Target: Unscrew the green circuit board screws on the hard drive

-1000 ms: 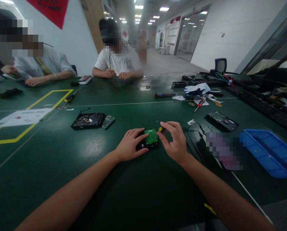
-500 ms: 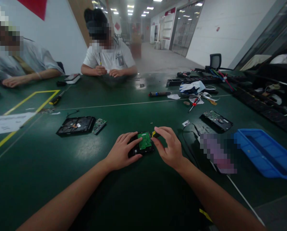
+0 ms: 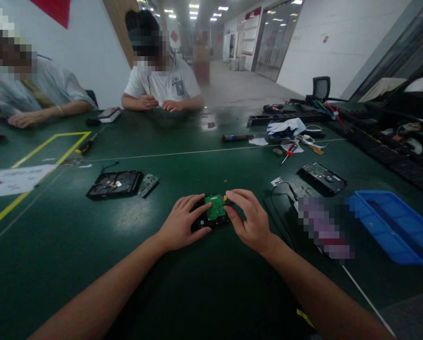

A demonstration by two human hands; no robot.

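A black hard drive with a green circuit board (image 3: 215,208) lies on the dark green table in front of me. My left hand (image 3: 183,222) rests over the drive's left side, fingers spread, with fingertips on the board and the thumb along the near edge. At the drive's upper right corner, my right hand (image 3: 249,215) pinches a small yellow and black tool (image 3: 227,200) between thumb and fingers. The tool's lower end is too small to make out.
An opened drive case (image 3: 115,184) and a loose circuit board (image 3: 148,185) lie to the left. On the right are another drive (image 3: 322,179), a blurred-out device with a cable, and a blue tray (image 3: 395,231). Two people sit across the table.
The view has shifted slightly. My right hand has tilted the yellow and black tool a little closer over the drive's corner; my left hand stays on the drive.
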